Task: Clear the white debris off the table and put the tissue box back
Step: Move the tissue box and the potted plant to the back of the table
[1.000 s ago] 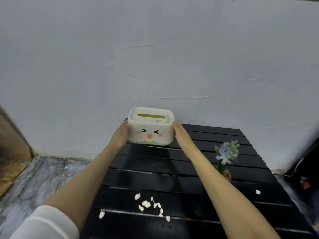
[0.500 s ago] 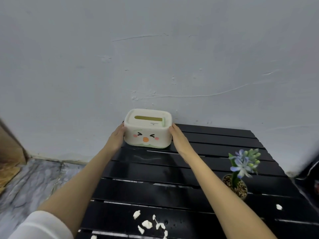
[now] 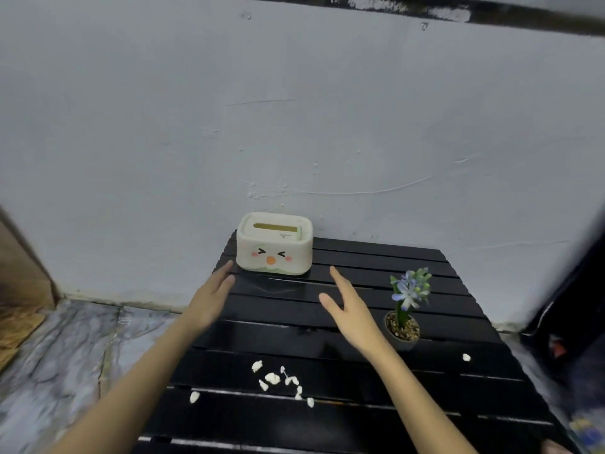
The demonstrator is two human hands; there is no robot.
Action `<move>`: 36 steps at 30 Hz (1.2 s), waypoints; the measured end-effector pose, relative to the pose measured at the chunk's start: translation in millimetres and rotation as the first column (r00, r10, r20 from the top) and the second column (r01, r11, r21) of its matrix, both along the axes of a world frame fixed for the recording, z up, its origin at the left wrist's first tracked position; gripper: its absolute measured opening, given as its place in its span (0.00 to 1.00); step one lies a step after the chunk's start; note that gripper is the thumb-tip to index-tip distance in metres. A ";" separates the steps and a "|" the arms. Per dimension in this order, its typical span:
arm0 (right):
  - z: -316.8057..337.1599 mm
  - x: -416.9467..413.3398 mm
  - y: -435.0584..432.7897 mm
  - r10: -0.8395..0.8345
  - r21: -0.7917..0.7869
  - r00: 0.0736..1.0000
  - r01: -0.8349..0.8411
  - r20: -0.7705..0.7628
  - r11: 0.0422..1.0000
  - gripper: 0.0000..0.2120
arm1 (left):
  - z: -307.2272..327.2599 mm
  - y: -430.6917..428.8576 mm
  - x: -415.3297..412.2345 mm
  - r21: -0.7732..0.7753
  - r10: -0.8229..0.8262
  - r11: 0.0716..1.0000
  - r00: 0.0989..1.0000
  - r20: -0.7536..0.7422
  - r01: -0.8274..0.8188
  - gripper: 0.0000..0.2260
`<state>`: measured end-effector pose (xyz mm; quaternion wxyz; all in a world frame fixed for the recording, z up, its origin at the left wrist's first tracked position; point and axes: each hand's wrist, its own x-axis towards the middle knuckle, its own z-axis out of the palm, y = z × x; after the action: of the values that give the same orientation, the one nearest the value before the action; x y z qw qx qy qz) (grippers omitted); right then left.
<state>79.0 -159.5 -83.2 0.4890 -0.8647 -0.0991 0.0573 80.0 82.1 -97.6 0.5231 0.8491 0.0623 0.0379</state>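
A cream tissue box (image 3: 274, 245) with a cartoon face stands upright at the back left corner of the black slatted table (image 3: 360, 427), close to the wall. My left hand (image 3: 211, 294) hovers open just in front of the box's left side, not touching it. My right hand (image 3: 348, 304) is open too, in front and to the right of the box, fingers spread. Several white debris bits (image 3: 273, 378) lie scattered on the near middle of the table, one stray piece (image 3: 194, 397) near the left edge and one lone piece (image 3: 466, 357) at the right.
A small potted plant (image 3: 406, 309) with blue flowers stands right of my right hand. A pale wall rises directly behind the table. Marbled floor (image 3: 65, 362) lies to the left, a wooden panel at far left, dark objects at far right.
Both hands held the tissue box by its sides and set it down at the back left corner. They have now let go and drawn back toward me, open.
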 end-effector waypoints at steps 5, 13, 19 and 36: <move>-3.0 -58.1 -37.4 -0.056 -0.038 0.998 0.057 0.035 0.998 0.29 | -19.6 -13.9 -51.3 0.032 -0.101 0.994 0.993 -0.068 0.103 0.19; -25.0 -77.4 -83.6 -0.395 -0.044 0.902 0.407 0.173 0.912 0.28 | -30.1 -17.6 -76.6 0.192 -0.156 0.965 0.980 -0.124 0.177 0.20; -34.5 -49.8 -89.6 -0.384 -0.105 0.922 0.386 0.043 0.916 0.37 | -32.9 -13.0 -80.6 0.193 -0.122 0.972 0.989 -0.081 0.135 0.18; -10.6 46.8 -59.1 -0.338 -0.077 0.929 0.352 0.149 0.933 0.31 | -48.0 -9.8 -74.5 0.166 -0.078 0.983 0.997 -0.017 0.080 0.18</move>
<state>125.8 -218.6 -93.8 0.4388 -0.8944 0.0252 -0.0827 5.6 72.3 -145.6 0.4510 0.8919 0.0281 0.0176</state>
